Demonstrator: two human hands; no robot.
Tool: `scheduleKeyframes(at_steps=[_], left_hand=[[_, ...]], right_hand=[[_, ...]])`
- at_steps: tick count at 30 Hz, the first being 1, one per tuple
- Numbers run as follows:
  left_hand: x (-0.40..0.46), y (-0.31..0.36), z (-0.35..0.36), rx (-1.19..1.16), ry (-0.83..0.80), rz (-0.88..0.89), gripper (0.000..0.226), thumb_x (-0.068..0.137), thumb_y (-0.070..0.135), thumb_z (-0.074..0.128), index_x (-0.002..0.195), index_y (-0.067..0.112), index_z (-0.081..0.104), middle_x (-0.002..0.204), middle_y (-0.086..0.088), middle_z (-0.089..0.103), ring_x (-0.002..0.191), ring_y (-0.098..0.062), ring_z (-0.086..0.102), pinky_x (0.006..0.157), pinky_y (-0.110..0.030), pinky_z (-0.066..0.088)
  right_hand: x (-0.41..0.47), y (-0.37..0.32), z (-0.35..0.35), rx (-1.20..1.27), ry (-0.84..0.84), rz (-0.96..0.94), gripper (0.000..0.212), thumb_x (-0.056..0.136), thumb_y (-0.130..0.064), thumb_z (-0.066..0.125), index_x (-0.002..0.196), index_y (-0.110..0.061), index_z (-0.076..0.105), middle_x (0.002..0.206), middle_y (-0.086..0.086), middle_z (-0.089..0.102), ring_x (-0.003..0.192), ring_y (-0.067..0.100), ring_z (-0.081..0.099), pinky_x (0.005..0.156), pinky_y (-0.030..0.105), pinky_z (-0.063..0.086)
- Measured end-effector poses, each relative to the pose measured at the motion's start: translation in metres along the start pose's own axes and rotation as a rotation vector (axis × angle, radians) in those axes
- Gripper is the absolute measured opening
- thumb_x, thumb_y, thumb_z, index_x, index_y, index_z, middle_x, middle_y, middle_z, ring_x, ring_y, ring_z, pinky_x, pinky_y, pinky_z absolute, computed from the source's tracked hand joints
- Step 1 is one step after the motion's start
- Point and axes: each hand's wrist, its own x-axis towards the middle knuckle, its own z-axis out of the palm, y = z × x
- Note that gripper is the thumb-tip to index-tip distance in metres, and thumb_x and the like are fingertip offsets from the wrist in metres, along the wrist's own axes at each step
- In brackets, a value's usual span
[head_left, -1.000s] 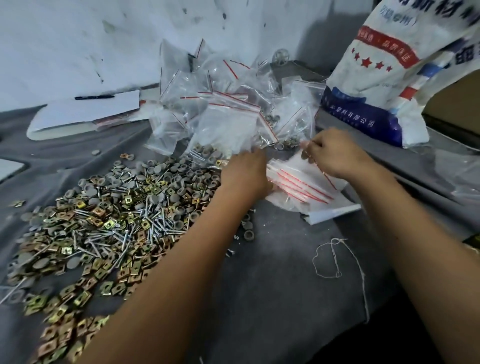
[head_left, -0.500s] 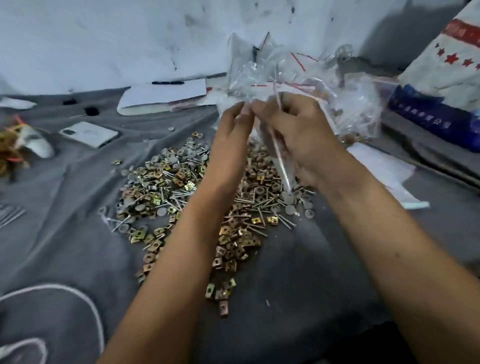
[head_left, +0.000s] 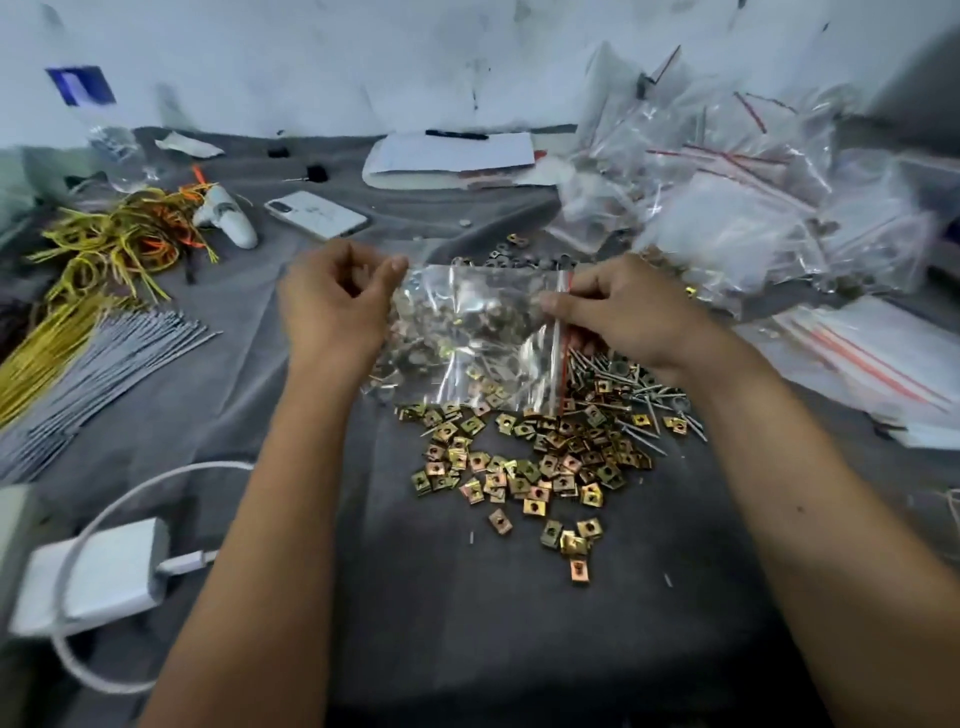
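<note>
**A:** Hands have drawn apart since half a second ago, when they were bunched close together. A clear plastic zip bag (head_left: 467, 332) with a red seal strip is now stretched sideways between them.

**B:** What lies to the left of the hands?

**A:** Well left of the left hand are a tangle of yellow and orange ties (head_left: 114, 244) and a bundle of thin grey metal rods (head_left: 104, 358). Nearer the person is a white charger block (head_left: 98, 571) with its white cable (head_left: 130, 499). Beyond the left hand, a white smartphone (head_left: 317, 214) lies flat on the dark grey cloth (head_left: 467, 623).

**B:** And the left hand itself?

**A:** The left hand (head_left: 332, 306) has its fingers curled. Its thumb and forefinger pinch the bag's left edge.

**B:** Where is the bag?

**A:** It is held between the two hands, over the far part of a scatter of gold square metal clip nuts (head_left: 530, 467). The nuts show through the plastic. Whether anything is inside the bag I cannot tell.

**B:** The right hand?

**A:** The right hand (head_left: 623, 312) pinches the bag at the red strip, with its fingers curled round that end. Just beneath it lie silver screws (head_left: 628, 389), mixed in with the nuts.

**B:** Further right?

**A:** Beyond the right hand is a blurred heap of filled clear bags (head_left: 727, 208). To the hand's right is a flat stack of empty red-striped bags (head_left: 872, 358).
</note>
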Motion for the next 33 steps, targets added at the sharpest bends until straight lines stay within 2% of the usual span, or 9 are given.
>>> scheduleKeyframes(at_steps=[3,5,8,11,15,18,22,27,33], left_hand=[[-0.012,0.0,0.017,0.326,0.227,0.139,0.027,0.094,0.04,0.073,0.103,0.016,0.065,0.095,-0.001,0.066,0.092,-0.022,0.061,0.085,-0.037,0.049],[-0.025,0.008,0.03,0.328,0.324,0.329,0.039,0.094,0.042,0.072,0.107,0.006,0.063,0.101,-0.007,0.061,0.097,-0.021,0.052,0.083,-0.027,0.035],[-0.039,0.014,0.051,0.209,0.08,0.54,0.029,0.093,0.035,0.075,0.099,0.009,0.063,0.092,0.002,0.056,0.084,-0.014,0.051,0.07,-0.027,0.042],[-0.048,0.013,0.063,0.183,-0.228,0.594,0.036,0.086,0.04,0.084,0.096,0.011,0.063,0.091,0.004,0.058,0.078,-0.013,0.053,0.065,-0.026,0.047],[-0.053,0.008,0.07,0.183,-0.358,0.588,0.046,0.075,0.038,0.092,0.098,0.014,0.062,0.094,0.004,0.062,0.081,-0.015,0.058,0.07,-0.034,0.055],[-0.053,0.006,0.072,0.099,-0.338,0.536,0.033,0.077,0.022,0.091,0.095,0.01,0.066,0.088,0.002,0.069,0.076,-0.014,0.065,0.069,-0.036,0.057],[-0.059,0.006,0.076,-0.098,-0.355,0.321,0.012,0.086,0.013,0.084,0.092,0.009,0.074,0.083,0.001,0.074,0.078,-0.015,0.072,0.075,-0.042,0.062],[-0.06,0.01,0.076,-0.256,-0.384,0.196,0.013,0.095,0.016,0.075,0.087,0.006,0.077,0.077,-0.008,0.076,0.072,-0.032,0.072,0.069,-0.055,0.059],[-0.06,0.014,0.074,-0.359,-0.407,0.06,0.018,0.099,0.008,0.067,0.09,-0.005,0.074,0.079,-0.018,0.076,0.07,-0.036,0.073,0.071,-0.051,0.063]], right_hand=[[0.002,0.01,0.01,0.144,0.048,-0.076,0.026,0.086,-0.04,0.076,0.078,-0.015,0.079,0.062,0.005,0.071,0.051,0.016,0.061,0.049,0.023,0.049],[0.003,0.02,0.016,0.244,0.173,-0.12,0.029,0.083,-0.039,0.078,0.076,-0.011,0.077,0.061,0.008,0.071,0.048,0.019,0.062,0.045,0.024,0.049],[0.005,0.028,0.024,0.284,0.3,-0.136,0.027,0.087,-0.031,0.08,0.068,-0.013,0.074,0.056,0.008,0.066,0.041,0.019,0.057,0.039,0.024,0.043],[0.006,0.029,0.028,0.303,0.363,-0.134,0.032,0.087,-0.031,0.082,0.062,-0.015,0.069,0.05,0.005,0.062,0.034,0.016,0.05,0.035,0.021,0.035],[0.004,0.027,0.037,0.334,0.409,-0.164,0.043,0.086,-0.03,0.083,0.057,-0.008,0.059,0.047,0.005,0.051,0.033,0.013,0.042,0.035,0.019,0.03],[0.003,0.024,0.037,0.4,0.408,-0.162,0.055,0.084,-0.034,0.083,0.065,0.008,0.052,0.051,0.011,0.046,0.034,0.013,0.039,0.038,0.021,0.03],[0.0,0.022,0.04,0.473,0.312,-0.168,0.057,0.085,-0.037,0.079,0.069,0.011,0.051,0.051,0.004,0.051,0.037,0.011,0.04,0.038,0.02,0.033],[-0.001,0.019,0.036,0.558,0.254,-0.19,0.047,0.088,-0.044,0.069,0.073,-0.001,0.059,0.059,0.012,0.054,0.04,0.011,0.043,0.039,0.019,0.034],[-0.001,0.022,0.035,0.557,0.133,-0.167,0.028,0.103,-0.028,0.057,0.077,-0.021,0.066,0.064,-0.002,0.058,0.051,0.007,0.049,0.043,0.018,0.035]])
